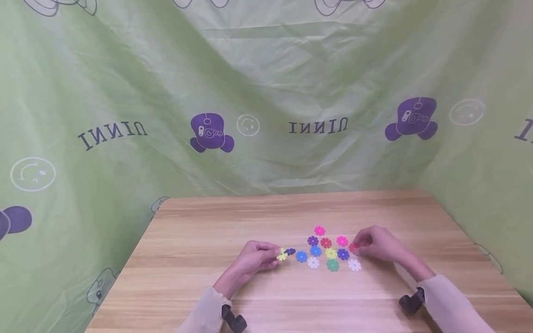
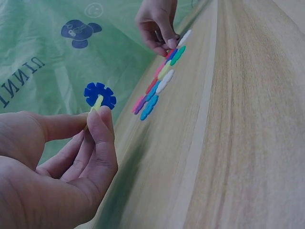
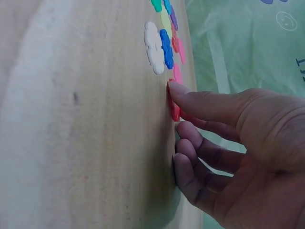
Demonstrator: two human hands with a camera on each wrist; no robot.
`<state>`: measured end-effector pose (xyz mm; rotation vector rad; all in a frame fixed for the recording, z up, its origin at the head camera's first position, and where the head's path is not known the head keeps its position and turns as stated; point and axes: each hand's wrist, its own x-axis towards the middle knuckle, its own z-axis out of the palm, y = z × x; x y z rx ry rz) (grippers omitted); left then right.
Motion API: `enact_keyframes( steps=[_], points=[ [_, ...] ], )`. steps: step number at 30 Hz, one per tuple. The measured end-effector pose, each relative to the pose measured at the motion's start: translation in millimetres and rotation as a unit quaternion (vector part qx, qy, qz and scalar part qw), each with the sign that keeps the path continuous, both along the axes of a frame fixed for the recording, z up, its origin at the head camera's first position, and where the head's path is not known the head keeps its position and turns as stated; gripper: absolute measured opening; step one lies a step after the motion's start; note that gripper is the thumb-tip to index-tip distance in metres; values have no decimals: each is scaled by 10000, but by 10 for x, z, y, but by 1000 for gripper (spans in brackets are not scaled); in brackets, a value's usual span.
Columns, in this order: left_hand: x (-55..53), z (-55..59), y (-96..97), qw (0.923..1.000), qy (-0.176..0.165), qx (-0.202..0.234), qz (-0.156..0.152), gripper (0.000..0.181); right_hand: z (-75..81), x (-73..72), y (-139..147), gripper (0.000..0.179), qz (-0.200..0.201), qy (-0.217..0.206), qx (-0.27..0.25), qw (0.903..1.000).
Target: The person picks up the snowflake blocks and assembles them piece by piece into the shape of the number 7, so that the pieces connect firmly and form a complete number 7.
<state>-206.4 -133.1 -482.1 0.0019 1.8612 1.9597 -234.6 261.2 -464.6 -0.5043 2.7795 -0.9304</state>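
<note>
My left hand (image 1: 256,256) pinches a yellow notched plastic disc (image 1: 281,254) between thumb and fingertips. A dark blue flower-shaped disc (image 2: 100,95) is joined to it, slotted at an angle and sticking out beyond the fingertips. At the right end of the group of discs, my right hand (image 1: 379,243) has its thumb and index finger on a red disc (image 3: 174,102), close over the table; the other fingers curl loosely beside it. Nearest to that hand lie a pink disc (image 1: 342,241), a blue-purple disc (image 1: 343,254) and a white disc (image 1: 355,265).
Several more flower discs lie flat between the hands, among them a green disc (image 1: 332,265), a light blue disc (image 1: 301,256) and a pink disc (image 1: 319,230) farthest back. The wooden table (image 1: 187,286) ends at a green printed curtain (image 1: 266,162).
</note>
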Motion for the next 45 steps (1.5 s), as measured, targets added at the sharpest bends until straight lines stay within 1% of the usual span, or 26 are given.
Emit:
enact_keyframes(
  steps=[3,6,11,14,17,22,25,28,30,33,37,39,42,45],
  points=[
    [-8,6,3,10000,15,29,7,29,36,-31,-15,18,-82,-249,-39,9996],
    [-11,5,1,10000,15,59,20,29,68,-61,-28,18,-126,-387,-33,9992],
    [-3,-5,-16,10000,-37,-26,22,30,81,-80,-24,22,-91,-406,-24,9991],
    [-2,-9,-21,10000,-61,-45,30,30,88,-83,-12,22,-112,-353,-65,9993],
    [-5,-6,-15,10000,-43,19,37,31,122,-86,-3,21,-100,-148,-76,9998],
    [7,-1,-8,10000,-54,43,20,30,205,-52,-47,14,-226,129,-107,9996],
    [18,10,-5,10000,-72,42,24,31,228,-11,-118,13,-335,179,-316,9988],
    [18,12,-2,10000,-52,58,51,31,233,33,-203,17,-391,83,-745,9964],
    [14,8,0,9999,-57,77,78,30,224,66,-271,19,-486,-132,-1089,9928],
    [11,12,-1,9999,-48,85,109,29,206,120,-375,24,-640,-522,-1646,9829],
    [8,11,5,9998,-57,122,135,30,179,166,-494,28,-880,-917,-2129,9688],
    [13,9,13,9998,-40,139,121,31,172,173,-537,30,-961,-1024,-2268,9638],
    [14,-3,18,9998,-39,142,110,31,164,179,-613,34,-967,-1179,-2522,9556],
    [16,-19,21,9998,-42,132,110,30,138,187,-709,36,-797,-1321,-2810,9472]
  ],
)
